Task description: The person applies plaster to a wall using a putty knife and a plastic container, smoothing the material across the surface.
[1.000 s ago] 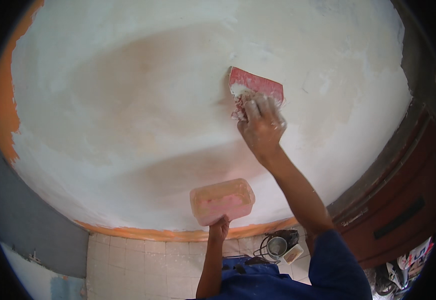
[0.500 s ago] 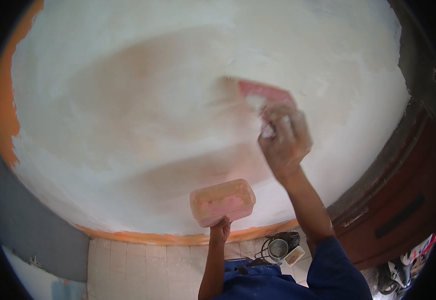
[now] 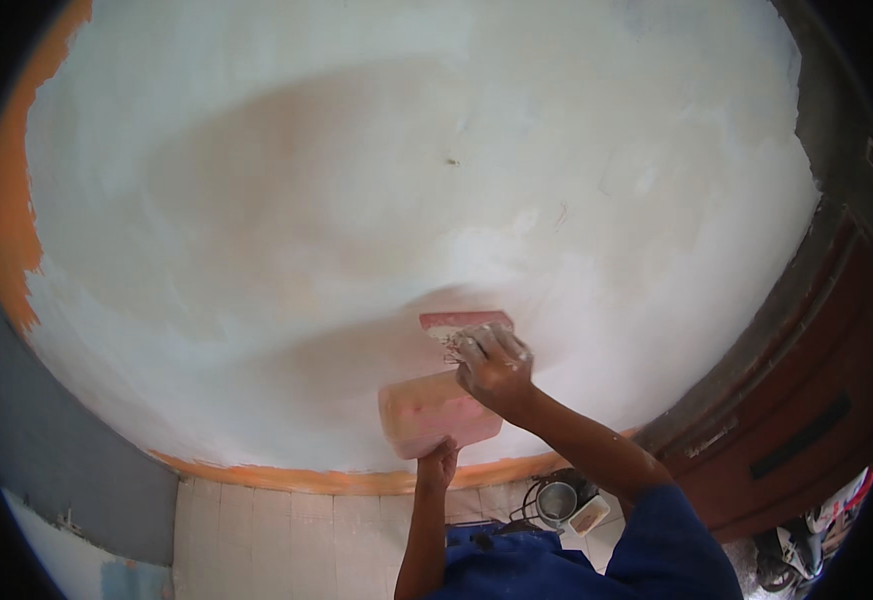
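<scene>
1. A person in blue stood close to a white plastered wall (image 3: 356, 200), and both bare arms came up from the lower edge of the view.
2. The right hand (image 3: 494, 362) was closed around the handle of a pink-edged putty blade (image 3: 464, 322), pressing its flat edge against the wall low down and right of centre, as suited spreading a thin coat.
3. The left hand (image 3: 438, 464) gripped from beneath a pale pink flat board (image 3: 436, 412), held just below the blade, probably as a tray for filler kept within easy reach.
4. Orange paint (image 3: 1, 220) showed along the wall's left and lower edges.
5. A small metal tin (image 3: 556, 500) sat on the tiled floor (image 3: 256, 530) near the person.
6. A dark wooden door (image 3: 806, 400) stood to the right.
</scene>
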`<move>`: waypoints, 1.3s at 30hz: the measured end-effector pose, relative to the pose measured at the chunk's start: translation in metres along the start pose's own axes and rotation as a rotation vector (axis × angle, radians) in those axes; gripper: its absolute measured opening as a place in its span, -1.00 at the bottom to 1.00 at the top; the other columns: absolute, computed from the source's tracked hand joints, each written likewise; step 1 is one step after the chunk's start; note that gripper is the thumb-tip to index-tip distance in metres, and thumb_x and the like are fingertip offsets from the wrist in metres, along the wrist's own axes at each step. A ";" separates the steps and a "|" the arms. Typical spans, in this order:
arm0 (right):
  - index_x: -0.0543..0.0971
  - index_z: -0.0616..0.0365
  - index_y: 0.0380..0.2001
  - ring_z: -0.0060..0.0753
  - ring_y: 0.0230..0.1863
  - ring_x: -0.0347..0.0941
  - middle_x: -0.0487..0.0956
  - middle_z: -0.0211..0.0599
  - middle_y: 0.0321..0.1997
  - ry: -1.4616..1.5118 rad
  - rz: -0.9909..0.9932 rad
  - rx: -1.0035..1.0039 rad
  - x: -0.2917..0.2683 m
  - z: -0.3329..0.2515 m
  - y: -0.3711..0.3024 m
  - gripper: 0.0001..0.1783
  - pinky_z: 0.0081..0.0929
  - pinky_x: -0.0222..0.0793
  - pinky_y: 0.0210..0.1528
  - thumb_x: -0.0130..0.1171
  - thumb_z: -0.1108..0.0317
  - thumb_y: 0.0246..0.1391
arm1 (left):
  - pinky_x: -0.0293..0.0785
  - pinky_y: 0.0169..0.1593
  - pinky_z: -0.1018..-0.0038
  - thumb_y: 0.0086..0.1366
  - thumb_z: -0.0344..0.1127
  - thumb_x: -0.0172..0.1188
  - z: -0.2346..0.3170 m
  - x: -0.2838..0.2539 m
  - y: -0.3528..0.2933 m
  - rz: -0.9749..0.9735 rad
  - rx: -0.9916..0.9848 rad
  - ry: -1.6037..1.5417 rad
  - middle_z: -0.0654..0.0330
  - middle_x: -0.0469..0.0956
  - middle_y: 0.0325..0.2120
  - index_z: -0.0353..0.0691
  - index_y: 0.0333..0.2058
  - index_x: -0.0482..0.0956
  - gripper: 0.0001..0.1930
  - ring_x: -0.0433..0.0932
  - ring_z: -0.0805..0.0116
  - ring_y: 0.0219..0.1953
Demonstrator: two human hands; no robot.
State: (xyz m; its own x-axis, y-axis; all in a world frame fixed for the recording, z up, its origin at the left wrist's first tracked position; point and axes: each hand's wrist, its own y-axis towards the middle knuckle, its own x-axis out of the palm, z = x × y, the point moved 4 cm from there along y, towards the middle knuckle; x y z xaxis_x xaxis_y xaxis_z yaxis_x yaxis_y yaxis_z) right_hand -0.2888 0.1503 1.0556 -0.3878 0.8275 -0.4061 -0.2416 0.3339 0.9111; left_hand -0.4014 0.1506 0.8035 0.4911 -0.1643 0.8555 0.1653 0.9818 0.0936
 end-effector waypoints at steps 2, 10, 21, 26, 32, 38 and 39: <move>0.51 0.07 -0.48 -0.33 -0.39 0.41 0.47 -0.33 -0.40 0.020 0.167 -0.053 -0.037 0.008 0.031 -0.67 -0.47 0.39 -0.48 0.06 0.60 -0.50 | 0.26 0.07 0.09 -0.06 -0.64 0.07 0.009 0.009 0.001 -0.039 0.032 0.000 0.10 0.25 -0.04 -0.16 0.07 0.09 -0.33 0.20 0.09 0.10; 0.52 0.11 -0.43 -0.16 -0.27 0.41 0.44 -0.26 -0.27 -0.288 0.421 -0.046 -0.056 0.071 0.112 -0.70 -0.40 0.40 -0.36 0.13 0.54 -0.41 | 0.32 0.04 0.13 -0.06 -0.69 0.06 0.005 0.004 -0.004 -0.025 0.015 -0.107 0.11 0.28 -0.06 -0.17 0.05 0.12 -0.35 0.26 0.13 0.06; 0.54 0.13 -0.44 -0.26 -0.36 0.42 0.47 -0.33 -0.38 0.042 0.161 -0.010 -0.033 0.016 0.035 -0.63 -0.45 0.42 -0.41 0.10 0.59 -0.52 | 0.28 0.06 0.11 -0.05 -0.64 0.06 0.002 0.002 -0.001 -0.067 -0.025 0.032 0.12 0.24 -0.02 -0.15 0.07 0.09 -0.35 0.23 0.10 0.07; 0.54 0.16 -0.36 -0.26 -0.27 0.41 0.47 -0.27 -0.29 -0.135 0.457 -0.124 -0.107 0.049 0.136 -0.52 -0.43 0.42 -0.31 0.06 0.68 -0.56 | 0.29 0.05 0.10 -0.05 -0.64 0.06 0.005 -0.002 -0.002 -0.015 0.009 0.013 0.13 0.23 -0.02 -0.13 0.08 0.07 -0.33 0.21 0.10 0.08; 0.50 0.19 -0.27 -0.15 0.01 0.33 0.43 -0.24 -0.11 -0.285 0.424 -0.267 -0.055 0.084 0.143 -0.58 -0.35 0.39 -0.24 0.10 0.62 -0.37 | 0.36 0.01 0.19 -0.07 -0.73 0.05 0.007 0.013 -0.003 -0.027 -0.015 -0.102 0.16 0.33 -0.12 -0.16 0.00 0.18 -0.39 0.33 0.22 -0.02; 0.52 0.18 -0.33 -0.26 0.00 0.37 0.47 -0.30 -0.14 -0.252 0.357 -0.090 -0.039 0.076 0.140 -0.56 -0.45 0.47 -0.26 0.05 0.68 -0.46 | 0.35 0.02 0.18 -0.06 -0.72 0.04 0.011 0.017 -0.007 -0.007 0.011 -0.115 0.18 0.33 -0.12 -0.14 0.01 0.16 -0.38 0.35 0.26 -0.03; 0.53 0.17 -0.34 -0.28 0.00 0.37 0.47 -0.32 -0.15 -0.240 0.323 -0.055 -0.041 0.073 0.140 -0.57 -0.46 0.47 -0.28 0.06 0.67 -0.46 | 0.35 0.02 0.18 -0.06 -0.72 0.04 0.012 0.018 -0.008 -0.025 0.019 -0.134 0.18 0.33 -0.11 -0.14 0.02 0.16 -0.38 0.35 0.27 -0.04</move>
State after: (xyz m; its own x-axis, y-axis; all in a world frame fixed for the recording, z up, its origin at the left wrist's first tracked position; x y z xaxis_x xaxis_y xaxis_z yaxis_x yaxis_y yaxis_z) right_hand -0.2420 0.1965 1.2050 -0.2343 0.9700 -0.0652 -0.1914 0.0197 0.9813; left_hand -0.4045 0.1412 0.8241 0.3685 -0.1753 0.9130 0.1593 0.9794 0.1238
